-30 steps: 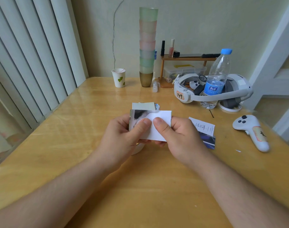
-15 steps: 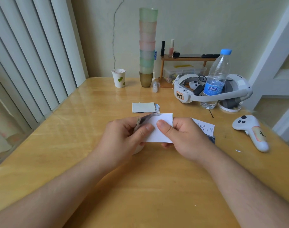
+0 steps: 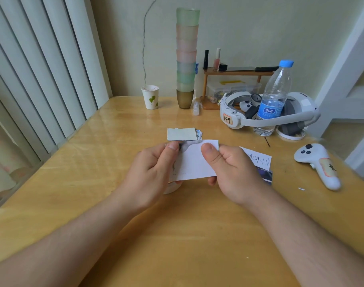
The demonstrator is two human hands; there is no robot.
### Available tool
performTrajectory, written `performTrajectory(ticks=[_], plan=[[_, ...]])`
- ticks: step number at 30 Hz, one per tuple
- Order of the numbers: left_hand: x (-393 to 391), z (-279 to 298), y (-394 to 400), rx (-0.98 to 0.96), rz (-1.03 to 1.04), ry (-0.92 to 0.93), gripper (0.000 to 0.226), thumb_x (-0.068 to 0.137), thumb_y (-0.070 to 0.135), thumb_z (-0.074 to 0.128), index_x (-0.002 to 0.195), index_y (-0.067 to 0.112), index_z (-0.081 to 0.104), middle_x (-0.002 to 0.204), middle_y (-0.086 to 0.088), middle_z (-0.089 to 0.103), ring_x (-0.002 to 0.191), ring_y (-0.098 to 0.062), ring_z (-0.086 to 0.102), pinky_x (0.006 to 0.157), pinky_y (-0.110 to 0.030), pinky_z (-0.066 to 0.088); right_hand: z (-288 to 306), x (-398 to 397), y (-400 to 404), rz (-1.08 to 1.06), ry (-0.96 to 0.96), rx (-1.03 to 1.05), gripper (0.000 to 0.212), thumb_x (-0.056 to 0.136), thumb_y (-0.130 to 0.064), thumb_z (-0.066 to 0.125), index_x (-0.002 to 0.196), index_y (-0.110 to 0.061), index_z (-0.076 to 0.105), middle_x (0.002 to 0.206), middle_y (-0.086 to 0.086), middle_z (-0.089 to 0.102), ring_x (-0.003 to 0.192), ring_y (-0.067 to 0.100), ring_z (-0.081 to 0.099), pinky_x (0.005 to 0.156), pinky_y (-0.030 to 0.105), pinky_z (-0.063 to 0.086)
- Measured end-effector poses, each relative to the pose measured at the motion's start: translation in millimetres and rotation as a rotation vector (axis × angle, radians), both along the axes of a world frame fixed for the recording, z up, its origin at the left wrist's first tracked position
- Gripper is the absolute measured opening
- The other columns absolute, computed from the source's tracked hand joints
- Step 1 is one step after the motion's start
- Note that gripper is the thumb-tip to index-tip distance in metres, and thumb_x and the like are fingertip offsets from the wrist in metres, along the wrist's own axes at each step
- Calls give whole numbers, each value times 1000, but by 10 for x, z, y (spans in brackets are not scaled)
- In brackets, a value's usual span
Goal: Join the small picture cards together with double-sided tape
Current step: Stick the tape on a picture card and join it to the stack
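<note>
I see both thumbs pinching the white card (image 3: 194, 162) over the tabletop (image 3: 94, 172): left hand (image 3: 152, 170) at its left edge, right hand (image 3: 233, 170) top-right. Risk: edges slip, tape bonds crooked w/ card beneath.

The wooden table (image 3: 90, 183) bears a card stack (image 3: 182, 134), paper cup (image 3: 150, 97), bottle (image 3: 273, 100) and controller (image 3: 318, 164).

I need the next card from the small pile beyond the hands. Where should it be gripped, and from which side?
Probably by its right edge, coming from the right. The pale-green-topped stack of small cards lies flat on the glossy wooden table, so a top-down pinch finds little to hold, but the cards beneath fan out past its right side, giving fingertips exposed edges to catch.
</note>
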State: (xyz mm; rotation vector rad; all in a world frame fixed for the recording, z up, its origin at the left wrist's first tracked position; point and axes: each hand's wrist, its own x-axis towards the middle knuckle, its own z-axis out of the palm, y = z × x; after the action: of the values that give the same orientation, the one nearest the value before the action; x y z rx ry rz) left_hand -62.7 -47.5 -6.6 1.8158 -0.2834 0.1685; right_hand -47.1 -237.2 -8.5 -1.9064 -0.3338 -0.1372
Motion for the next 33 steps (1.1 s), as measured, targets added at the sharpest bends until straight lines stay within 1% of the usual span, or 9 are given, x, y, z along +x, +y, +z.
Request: performTrajectory(ticks=[3,5,8,13,18,23,26,29,33], plan=[[-19,6,-2,-15,-34,-52,56,110,37,37,77,-5,56,71,-32,47,60,-17,45,53,-14,41,-25,1,45,-33,-25,35,68,103,-54,47,86,11,54,65,4,41,56,17,42,55,28,39],[-6,-15,1,-14,-60,-55,55,107,44,48,80,-2,61,72,-30,56,60,-19,52,57,-22,45,-46,28,45,-76,-44,62,65,100,-59,48,81,3,54,60,-3,39,56,17,38,57,36,35],[39,-67,14,51,-58,-28,45,106,34,60,81,-4,61,69,-23,62,61,-23,53,62,-36,44,-44,61,29,-98,-9,121,63,95,-63,53,79,-2,55,59,0,41,56,18,40,57,39,33],[80,-89,26,6,-50,-17,46,105,33,60,85,-9,59,69,-27,56,61,-22,47,59,-31,38,-43,65,-5,-30,1,73,16,101,-28,64,91,-17,69,52,-3,50,52,14,48,54,29,45],[107,-104,27,34,18,-29,46,100,42,64,80,1,64,67,-25,56,57,-19,44,53,-26,35,-84,121,-15,-47,2,134,21,98,-28,69,88,-9,69,53,-1,54,53,13,51,60,34,47],[161,-105,55,162,151,-80,47,96,53,61,67,16,66,52,3,47,49,-8,37,48,-20,31,-71,122,-69,-112,-16,140,43,97,-35,68,68,-6,56,54,5,58,55,14,54,64,32,49],[231,-100,101,226,142,-139,39,98,51,55,68,28,65,68,5,59,63,-5,52,60,-18,39,-84,134,-64,-144,-5,102,44,102,-38,61,68,-12,50,56,-1,58,57,12,56,67,37,50],[347,-15,177,274,130,-158,40,102,32,63,63,39,62,86,10,54,85,-3,54,71,-14,41,-40,174,-50,-146,-49,41,42,105,-39,55,69,-19,47,54,-6,54,58,13,54,69,41,53],[545,278,252,106,89,-10,32,99,32,69,68,29,71,63,9,46,52,-9,33,47,-19,31,245,371,-2,-155,-83,-115,41,105,-40,51,74,-14,49,64,3,59,66,27,62,61,44,51]])
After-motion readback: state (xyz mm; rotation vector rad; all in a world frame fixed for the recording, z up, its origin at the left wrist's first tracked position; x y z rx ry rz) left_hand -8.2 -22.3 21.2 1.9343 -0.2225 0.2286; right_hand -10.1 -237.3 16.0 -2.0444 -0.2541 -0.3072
